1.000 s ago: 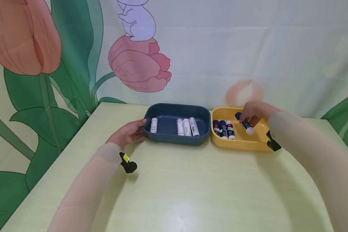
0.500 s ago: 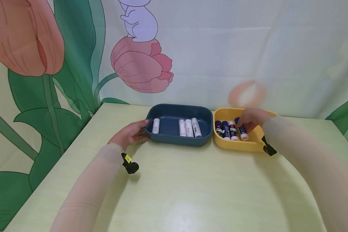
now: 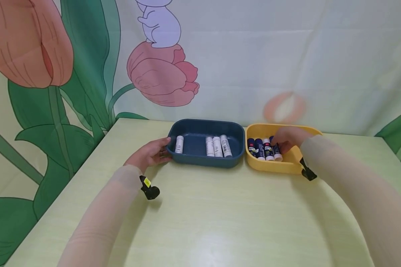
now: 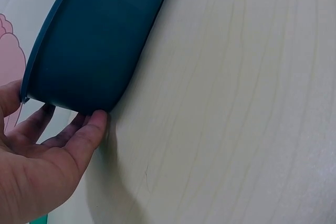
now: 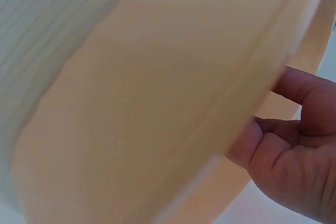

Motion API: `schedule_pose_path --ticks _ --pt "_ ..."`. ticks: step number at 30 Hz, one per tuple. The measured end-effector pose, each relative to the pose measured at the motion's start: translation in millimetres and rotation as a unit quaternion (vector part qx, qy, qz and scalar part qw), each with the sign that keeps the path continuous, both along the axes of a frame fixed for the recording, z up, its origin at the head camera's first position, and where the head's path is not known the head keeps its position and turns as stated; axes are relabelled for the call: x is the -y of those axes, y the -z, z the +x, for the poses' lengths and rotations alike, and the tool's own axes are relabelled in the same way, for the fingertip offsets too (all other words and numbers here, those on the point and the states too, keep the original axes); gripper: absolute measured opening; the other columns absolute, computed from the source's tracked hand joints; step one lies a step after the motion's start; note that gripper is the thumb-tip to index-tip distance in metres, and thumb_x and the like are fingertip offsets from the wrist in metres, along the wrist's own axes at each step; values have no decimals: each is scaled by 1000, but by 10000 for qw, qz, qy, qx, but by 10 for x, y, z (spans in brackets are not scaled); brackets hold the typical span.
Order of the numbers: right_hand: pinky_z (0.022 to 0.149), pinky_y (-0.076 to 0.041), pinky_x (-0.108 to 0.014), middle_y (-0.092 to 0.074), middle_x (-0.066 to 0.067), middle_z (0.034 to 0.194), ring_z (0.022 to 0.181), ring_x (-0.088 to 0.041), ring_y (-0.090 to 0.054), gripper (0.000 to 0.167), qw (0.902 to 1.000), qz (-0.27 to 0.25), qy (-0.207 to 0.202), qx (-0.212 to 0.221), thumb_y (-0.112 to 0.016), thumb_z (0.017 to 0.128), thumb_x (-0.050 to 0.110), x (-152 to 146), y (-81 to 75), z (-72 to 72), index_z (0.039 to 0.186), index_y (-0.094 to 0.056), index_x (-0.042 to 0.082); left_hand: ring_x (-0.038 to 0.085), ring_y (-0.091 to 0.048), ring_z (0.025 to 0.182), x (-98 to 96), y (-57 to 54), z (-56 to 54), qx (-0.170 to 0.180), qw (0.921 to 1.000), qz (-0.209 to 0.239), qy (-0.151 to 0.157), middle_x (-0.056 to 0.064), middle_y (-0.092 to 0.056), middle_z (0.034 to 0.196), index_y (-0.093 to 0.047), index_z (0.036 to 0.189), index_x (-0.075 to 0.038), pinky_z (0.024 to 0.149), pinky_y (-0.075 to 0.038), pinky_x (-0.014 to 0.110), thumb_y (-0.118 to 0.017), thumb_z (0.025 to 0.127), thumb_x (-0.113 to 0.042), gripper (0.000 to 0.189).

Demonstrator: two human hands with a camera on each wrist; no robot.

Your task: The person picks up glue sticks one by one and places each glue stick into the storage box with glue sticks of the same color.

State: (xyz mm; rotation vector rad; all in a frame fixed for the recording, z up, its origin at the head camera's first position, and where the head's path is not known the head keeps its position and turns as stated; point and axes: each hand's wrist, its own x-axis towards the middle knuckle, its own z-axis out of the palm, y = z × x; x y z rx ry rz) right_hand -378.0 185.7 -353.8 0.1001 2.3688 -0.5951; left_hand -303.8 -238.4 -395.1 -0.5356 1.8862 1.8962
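My left hand (image 3: 149, 154) grips the left end of a dark blue tray (image 3: 204, 160); in the left wrist view the thumb is at the rim and the fingers lie against the end wall (image 4: 89, 51). Inside a yellow tray (image 3: 275, 166), my right hand (image 3: 289, 136) holds a dark blue glue stick (image 3: 277, 154) with a pale end, at the right of a row of similar glue sticks (image 3: 259, 149). The yellow wall (image 5: 131, 103) hides the fingertips and the stick in the right wrist view.
White glue sticks lie in the blue tray: one (image 3: 179, 144) at the left, several (image 3: 217, 147) towards the right. Both trays stand side by side at the back of the pale table (image 3: 207, 211). A printed cloth (image 3: 227, 74) hangs behind.
My right hand has lowered the glue stick and moved it left, bringing it from a tilted position above the yellow tray to beside the row. The left hand stays on the blue tray.
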Motion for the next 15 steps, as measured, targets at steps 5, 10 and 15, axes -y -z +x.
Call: schedule_pose_path --ticks 5,10,15 --pt "86 -63 -32 -57 -28 120 90 -25 -65 44 9983 176 -256 -497 -56 104 16 -63 -86 108 137 -49 -13 28 -40 142 -3 30 -28 48 10000 26 -48 16 -32 164 -27 163 -15 124 -35 47 -41 111 -35 57" --pt "99 -59 -44 -50 -37 140 121 -44 -60 53 9930 -354 -711 -879 -50 106 18 -142 -235 346 145 -39 -17 28 -40 141 -1 35 -39 -3 10000 7 -72 16 -32 164 -28 163 -14 124 -36 47 -41 111 -35 57" --pt "101 -57 -52 -53 -36 140 123 -49 -59 54 9771 -824 -1061 -1647 -48 107 20 -169 -384 731 147 -39 -14 31 -36 148 7 25 -30 -41 10000 58 -5 17 -29 166 -25 164 -14 126 -33 48 -39 112 -34 58"
